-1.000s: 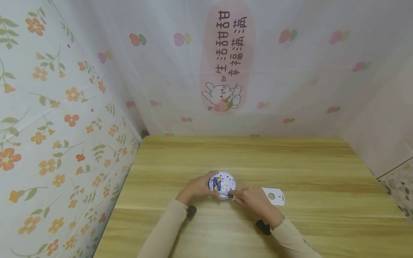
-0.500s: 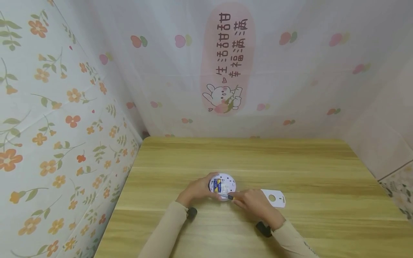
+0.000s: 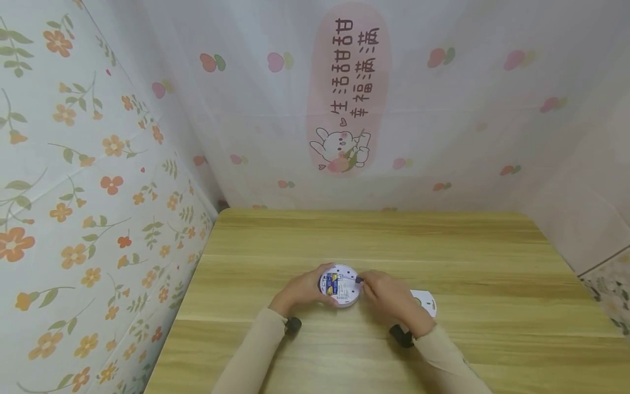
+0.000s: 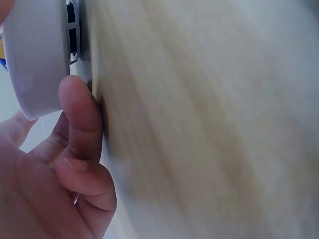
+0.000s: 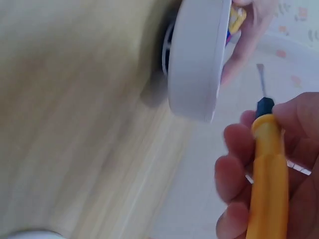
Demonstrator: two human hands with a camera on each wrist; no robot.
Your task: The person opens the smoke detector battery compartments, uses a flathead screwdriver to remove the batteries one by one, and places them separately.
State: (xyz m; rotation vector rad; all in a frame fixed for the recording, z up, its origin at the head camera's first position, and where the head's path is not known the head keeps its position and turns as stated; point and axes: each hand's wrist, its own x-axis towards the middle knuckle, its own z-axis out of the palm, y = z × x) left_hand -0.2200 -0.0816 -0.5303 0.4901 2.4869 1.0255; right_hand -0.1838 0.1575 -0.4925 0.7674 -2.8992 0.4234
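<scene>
A round white plastic device (image 3: 339,284), something like a smoke alarm turned underside up, lies on the light wooden tabletop (image 3: 443,246) near the middle of its near half. The left hand (image 3: 297,290) steadies it from the left, fingers curled round its rim; in the left wrist view a thumb (image 4: 82,114) rests beside the white casing (image 4: 37,55). The right hand (image 3: 389,295) grips a small screwdriver with a yellow handle (image 5: 269,184), fingers clenched round the handle, and its thin metal blade (image 3: 350,278) reaches over the open back of the device, where a blue-and-yellow battery or label (image 3: 332,283) shows.

A flat white plastic cover piece with a round hole (image 3: 425,301) lies on the tabletop just right of the right hand, partly hidden by it. So the back seems already opened, and the work inside is under way; whether any screw is out cannot be told, and the cover is not yet back on.
</scene>
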